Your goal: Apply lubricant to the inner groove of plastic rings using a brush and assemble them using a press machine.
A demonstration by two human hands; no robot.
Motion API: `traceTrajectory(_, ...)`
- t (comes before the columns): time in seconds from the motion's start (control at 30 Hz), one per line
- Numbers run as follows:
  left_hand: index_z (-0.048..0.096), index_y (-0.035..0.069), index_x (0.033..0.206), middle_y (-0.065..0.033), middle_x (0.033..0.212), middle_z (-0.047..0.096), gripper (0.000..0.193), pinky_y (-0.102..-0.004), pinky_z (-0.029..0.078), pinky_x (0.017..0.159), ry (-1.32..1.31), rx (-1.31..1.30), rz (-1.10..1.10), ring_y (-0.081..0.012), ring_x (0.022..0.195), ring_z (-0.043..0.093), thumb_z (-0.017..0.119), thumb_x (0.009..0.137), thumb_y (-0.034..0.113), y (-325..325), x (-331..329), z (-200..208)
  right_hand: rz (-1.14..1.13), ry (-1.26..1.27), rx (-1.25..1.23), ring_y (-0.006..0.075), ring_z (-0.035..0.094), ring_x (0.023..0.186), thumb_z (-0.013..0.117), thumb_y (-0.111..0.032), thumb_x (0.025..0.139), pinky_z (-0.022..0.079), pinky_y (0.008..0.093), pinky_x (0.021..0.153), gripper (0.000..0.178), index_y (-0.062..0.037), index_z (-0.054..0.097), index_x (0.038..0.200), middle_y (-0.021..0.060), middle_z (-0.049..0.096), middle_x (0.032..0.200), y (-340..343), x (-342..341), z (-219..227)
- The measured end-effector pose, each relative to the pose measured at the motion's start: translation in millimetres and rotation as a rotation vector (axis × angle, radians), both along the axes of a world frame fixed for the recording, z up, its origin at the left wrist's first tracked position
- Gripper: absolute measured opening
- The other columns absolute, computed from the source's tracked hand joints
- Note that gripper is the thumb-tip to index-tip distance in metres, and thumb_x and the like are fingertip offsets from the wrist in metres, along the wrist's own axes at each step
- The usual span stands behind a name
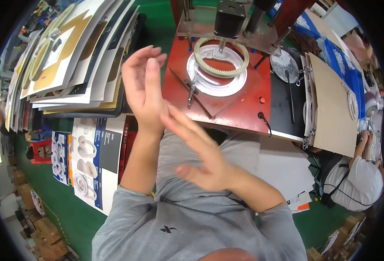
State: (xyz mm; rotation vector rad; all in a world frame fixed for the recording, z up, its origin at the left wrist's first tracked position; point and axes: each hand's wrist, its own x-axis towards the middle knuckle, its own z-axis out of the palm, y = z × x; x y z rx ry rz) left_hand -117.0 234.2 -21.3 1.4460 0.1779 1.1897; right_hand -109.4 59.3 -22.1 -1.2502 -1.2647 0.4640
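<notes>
My left hand [143, 85] is raised at the left edge of a red machine table [240, 114], its fingers loosely bent and apart, with nothing in it. The straightened fingers of my right hand [203, 158] meet the left wrist; that hand is empty too. Beyond them on the red table lies a white ring [220, 89]. A cream toothed ring [199, 60] sits above it, under a black motor [229, 19]. Close to the white ring is a small metal clamp [190, 96].
Stacked boards [76, 93] rise at my left, with printed sheets [87, 165] below. To the right are a red button [262, 100], a dish of white paste [284, 65] with a dark stick, and a brown board [333, 115]. Another person [359, 180] sits far right.
</notes>
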Motion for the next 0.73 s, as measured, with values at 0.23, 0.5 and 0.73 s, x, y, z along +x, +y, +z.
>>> traceTrajectory(0.23,0.074,0.005,0.097,-0.0094,0.095,0.065,0.014,-0.0364,0.050,0.082,0.325,0.740,-0.042,-0.0264,0.091,0.062,0.078,0.083,0.006,11,4,17,-0.715,-0.605,-0.082,0.0344,0.065,0.110,0.070,-0.003,0.088,0.050,0.0422,0.096,0.028,-0.0007,0.068,0.117,0.0149,0.069,0.117,-20,96,29)
traceTrajectory(0.5,0.072,0.008,0.095,-0.0073,0.104,0.062,0.014,-0.0390,0.046,0.091,0.444,1.084,-0.153,-0.0285,0.102,0.055,0.078,0.082,0.008,9,13,23,-0.634,-0.953,-0.194,0.0317,0.063,0.115,0.072,-0.008,0.089,0.048,0.0414,0.101,0.023,-0.0076,0.073,0.112,0.0084,0.070,0.114,-21,136,9)
traceTrajectory(0.73,0.070,0.006,0.095,-0.0041,0.107,0.069,0.010,-0.0387,0.044,0.096,0.528,0.903,-0.366,-0.0283,0.103,0.055,0.074,0.086,0.006,18,3,32,-0.500,-0.871,-0.269,0.0306,0.065,0.109,0.073,-0.010,0.088,0.049,0.0405,0.100,0.019,-0.0079,0.076,0.107,0.0092,0.070,0.106,-20,138,16)
